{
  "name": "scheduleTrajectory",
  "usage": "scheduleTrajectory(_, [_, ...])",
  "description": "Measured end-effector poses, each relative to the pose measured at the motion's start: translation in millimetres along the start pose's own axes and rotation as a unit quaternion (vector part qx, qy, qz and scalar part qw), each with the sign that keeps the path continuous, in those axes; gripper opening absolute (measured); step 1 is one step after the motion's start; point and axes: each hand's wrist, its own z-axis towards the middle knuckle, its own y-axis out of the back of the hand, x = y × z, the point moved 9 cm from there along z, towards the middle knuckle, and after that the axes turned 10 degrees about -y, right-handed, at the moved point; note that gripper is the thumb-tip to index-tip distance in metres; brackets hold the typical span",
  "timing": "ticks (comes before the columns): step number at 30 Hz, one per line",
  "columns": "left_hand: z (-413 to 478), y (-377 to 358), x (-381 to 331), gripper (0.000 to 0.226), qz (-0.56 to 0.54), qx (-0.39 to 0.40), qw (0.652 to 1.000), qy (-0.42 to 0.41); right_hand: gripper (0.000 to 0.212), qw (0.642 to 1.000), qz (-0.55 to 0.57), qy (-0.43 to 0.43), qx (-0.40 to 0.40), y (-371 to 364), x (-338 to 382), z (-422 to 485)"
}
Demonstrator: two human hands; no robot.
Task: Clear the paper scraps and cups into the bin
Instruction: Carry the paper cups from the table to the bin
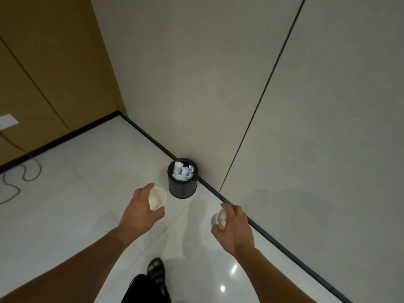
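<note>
Bin position: the bin (183, 190) is standing upright on the floor (87, 193), tight against the baseboard (273, 235) of the wall, ahead of both hands and between them.
Left hand: the left hand (140, 212) is gripping the left cup (157, 199), fingers and thumb curled round its side, the mouth tilting up toward the camera.
Right hand: the right hand (237, 226) is gripping the right cup (220, 218) from its outer side, the cup's long axis leaning over so the mouth is facing toward the left hand.
Key relation: the bin's opening is lying forward and to the right of the left cup, and forward and to the left of the right cup.
Nearer hand: the left one appears to be holding its cup closer to the bin's rim, the right one hanging further back along the wall.
Count, cups: two are being held, one per hand; one more cup in the bin (178, 166) is showing plainly.
Count, scraps: crumpled paper scraps (185, 171) are filling the bin, too jumbled to number.
Count, bins: one.
Judgement: both cups are probably needing a forward carry, then a release over the opening.
</note>
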Motion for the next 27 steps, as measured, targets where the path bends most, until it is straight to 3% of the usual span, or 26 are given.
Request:
scheduleTrajectory(7, [123.7, 20.1, 48.9, 0.079, -0.008, 0.012, 1.000, 0.007, 0.069, 0.999, -0.022, 0.012, 0.021, -33.0, 74.3, 114.1])
scheduleTrajectory(14, [243.2, 54.8, 73.9, 0.084, 0.009, 0.045, 0.999, -0.010, 0.067, 0.999, -0.007, -0.040, 0.026, -44.4, 128.1, 190.2])
scheduleTrajectory(27, [371.2, 3.6, 99.5, 0.082, -0.017, 0.100, 0.995, -0.006, 0.068, 0.991, 0.019, -0.107, 0.083, -89.8, 130.2, 282.8])
